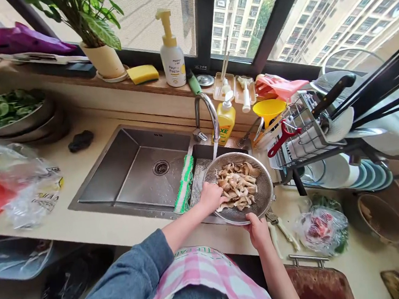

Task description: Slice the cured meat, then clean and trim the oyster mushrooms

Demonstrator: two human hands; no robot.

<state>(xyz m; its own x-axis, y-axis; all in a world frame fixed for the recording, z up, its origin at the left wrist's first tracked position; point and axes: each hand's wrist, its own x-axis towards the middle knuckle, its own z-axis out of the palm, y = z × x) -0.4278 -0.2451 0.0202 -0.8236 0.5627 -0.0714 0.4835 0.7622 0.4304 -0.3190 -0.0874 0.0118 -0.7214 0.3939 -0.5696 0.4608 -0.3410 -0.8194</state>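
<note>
A round metal mesh strainer (pixel 265 181) rests tilted over the small right-hand sink basin, its near edge over the counter side. Torn brown-and-white oyster mushrooms (pixel 238 183) are heaped in it. My left hand (pixel 212 197) reaches over the left rim with curled fingers against the mushrooms; its fingertips are partly hidden. My right hand (pixel 258 231) grips the near right rim, thumb on top. Water runs from the curved faucet (pixel 213 110) down by the strainer's far left edge.
A green-and-white cleaning pad (pixel 184 184) lies across the sink divider beside the large basin (pixel 95 175). A dish rack (pixel 317 141) with a knife stands right, above a bagged food bundle (pixel 323 229) and cutting board (pixel 320 287). Soap bottles (pixel 226 120) stand behind the faucet.
</note>
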